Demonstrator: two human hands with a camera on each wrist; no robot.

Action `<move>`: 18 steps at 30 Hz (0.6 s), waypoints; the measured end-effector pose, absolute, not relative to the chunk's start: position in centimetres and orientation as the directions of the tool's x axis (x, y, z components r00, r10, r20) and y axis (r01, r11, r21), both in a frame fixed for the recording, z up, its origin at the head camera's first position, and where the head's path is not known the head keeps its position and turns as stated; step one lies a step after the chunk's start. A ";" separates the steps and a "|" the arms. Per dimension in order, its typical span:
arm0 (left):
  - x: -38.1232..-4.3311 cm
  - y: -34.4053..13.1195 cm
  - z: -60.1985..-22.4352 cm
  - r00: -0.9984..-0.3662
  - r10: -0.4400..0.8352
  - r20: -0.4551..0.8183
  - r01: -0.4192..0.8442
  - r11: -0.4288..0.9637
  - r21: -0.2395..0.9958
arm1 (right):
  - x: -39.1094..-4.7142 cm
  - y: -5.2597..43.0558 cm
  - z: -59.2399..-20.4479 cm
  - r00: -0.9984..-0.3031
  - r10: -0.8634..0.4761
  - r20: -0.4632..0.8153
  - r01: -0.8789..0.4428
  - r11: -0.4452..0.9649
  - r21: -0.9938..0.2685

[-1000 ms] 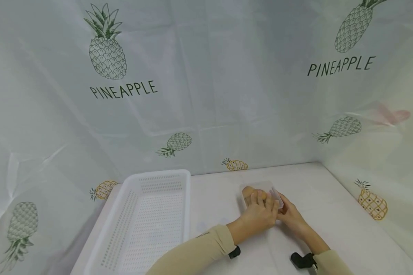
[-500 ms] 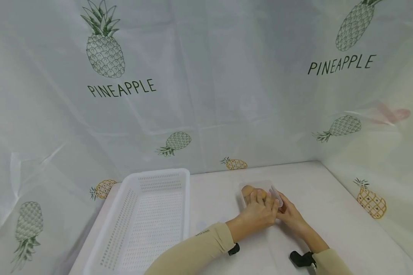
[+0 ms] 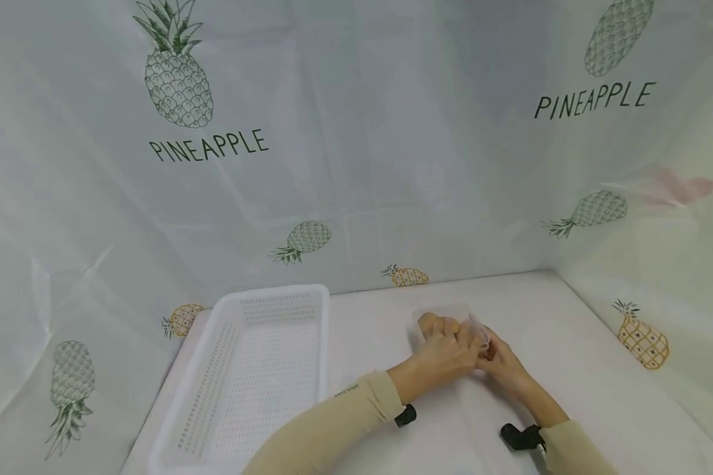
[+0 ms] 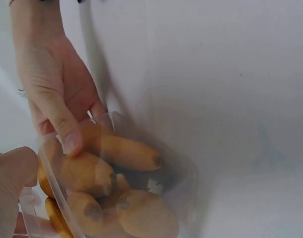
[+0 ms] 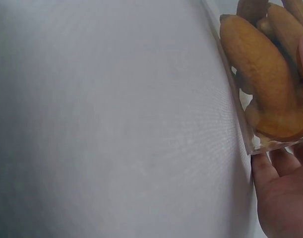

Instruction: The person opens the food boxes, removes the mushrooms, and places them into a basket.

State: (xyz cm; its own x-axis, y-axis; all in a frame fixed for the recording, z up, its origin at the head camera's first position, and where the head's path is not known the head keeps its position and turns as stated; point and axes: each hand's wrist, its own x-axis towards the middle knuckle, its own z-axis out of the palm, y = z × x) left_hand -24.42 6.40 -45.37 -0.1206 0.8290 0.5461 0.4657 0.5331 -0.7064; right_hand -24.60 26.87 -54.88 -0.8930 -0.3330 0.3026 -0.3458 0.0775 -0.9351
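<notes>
A clear plastic box (image 3: 445,309) on the table holds several stubby orange-brown fruits (image 4: 144,218) with dark tips, like small bananas. My right hand (image 3: 508,376) grips the box at its near right side. Seen from the left wrist, its thumb lies over the clear wall. Over the box's opening, my left hand (image 3: 448,356) has bent fingers on the fruits. Its fingertips are hidden, so whether it pinches a fruit does not show. A clear flap or lid (image 3: 478,326) stands tilted at the right side, beside both hands.
A large white perforated basket (image 3: 325,349) stands on the left of the white table (image 3: 535,310). Pineapple-printed cloth (image 3: 380,165) hangs behind and around the table. Black wrist devices (image 3: 519,437) sit on both forearms.
The left hand's fingers, straighter over the fruits before, are now more bent and a bit deeper over the box. The right hand keeps its hold. The head view has tilted slightly downward.
</notes>
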 end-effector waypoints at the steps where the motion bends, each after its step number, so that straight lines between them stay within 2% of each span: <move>1: -24.5 6.4 -45.2 -0.107 0.823 0.557 0.467 0.536 -0.703 | -24.7 26.9 -54.8 -0.894 -0.335 0.299 -0.341 0.074 -0.937; 3: -24.6 6.3 -45.0 -0.104 0.825 0.555 0.468 0.533 -0.705 | -24.7 26.9 -54.7 -0.895 -0.336 0.294 -0.334 0.064 -0.940; 5: -24.8 6.3 -45.0 -0.134 0.842 0.523 0.497 0.514 -0.699 | -24.7 26.9 -54.6 -0.894 -0.340 0.294 -0.330 0.052 -0.943; 10: -25.2 6.3 -44.7 -0.245 0.880 0.407 0.608 0.466 -0.642 | -24.4 26.9 -54.6 -0.895 -0.346 0.282 -0.317 0.048 -0.947; 14: -25.2 6.1 -44.2 -0.327 0.869 0.370 0.666 0.490 -0.563 | -24.2 26.7 -54.5 -0.917 -0.327 0.228 -0.264 0.068 -0.962; 18: -25.3 6.0 -43.5 -0.427 0.860 0.280 0.716 0.511 -0.476 | -24.0 26.4 -54.4 -0.947 -0.267 0.180 -0.218 0.120 -0.969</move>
State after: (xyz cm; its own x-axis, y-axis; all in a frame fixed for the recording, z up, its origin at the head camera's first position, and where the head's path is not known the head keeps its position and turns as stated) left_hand -25.32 6.00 -43.49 -0.4274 0.8596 0.2801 0.7156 0.5110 -0.4762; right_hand -23.99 26.36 -54.40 -0.9468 -0.2666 0.1804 -0.2183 0.1198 -0.9685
